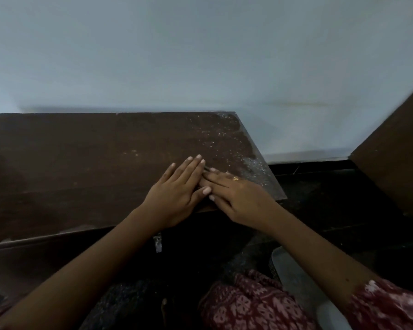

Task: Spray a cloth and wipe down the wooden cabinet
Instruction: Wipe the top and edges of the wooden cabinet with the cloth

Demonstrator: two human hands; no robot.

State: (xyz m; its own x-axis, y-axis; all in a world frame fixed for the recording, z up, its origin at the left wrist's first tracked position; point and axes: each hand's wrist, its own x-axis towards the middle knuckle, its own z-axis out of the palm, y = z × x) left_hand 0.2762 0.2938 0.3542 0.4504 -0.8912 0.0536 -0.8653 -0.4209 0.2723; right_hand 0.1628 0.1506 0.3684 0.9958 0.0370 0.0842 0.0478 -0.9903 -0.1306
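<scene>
Dark wooden cabinet (81,167) filling the left and centre, its flat top running back to a pale blue-grey wall (200,48). Worn, scuffed surface on the left half, bare of objects. Front edge of the top slanting across the lower left, with a small metal latch (157,242) hanging just below it on the shadowed front face.

Left hand (177,194) lying palm-down on the top near the front edge, fingers straight and spread slightly, gripping nothing. Thumb tip touching the fingers of the right hand.

Right hand (239,198) just beside it, also flat and palm-down, fingers extended toward the left hand and partly tucked under it. Gold ring (235,178) on one finger. Nothing visibly held; no telling whether a cloth lies beneath the palms, since none shows.

Scatter of pale glistening specks (227,144) across the right rear part of the top, thickest near the right edge, just beyond the right hand's fingertips.

Dark floor (332,198) to the right of the cabinet, and another brown wooden panel (396,158) rising at the far right edge. Red patterned sleeve (389,306) on the right forearm at the lower right; matching patterned fabric (253,303) at the bottom centre.
</scene>
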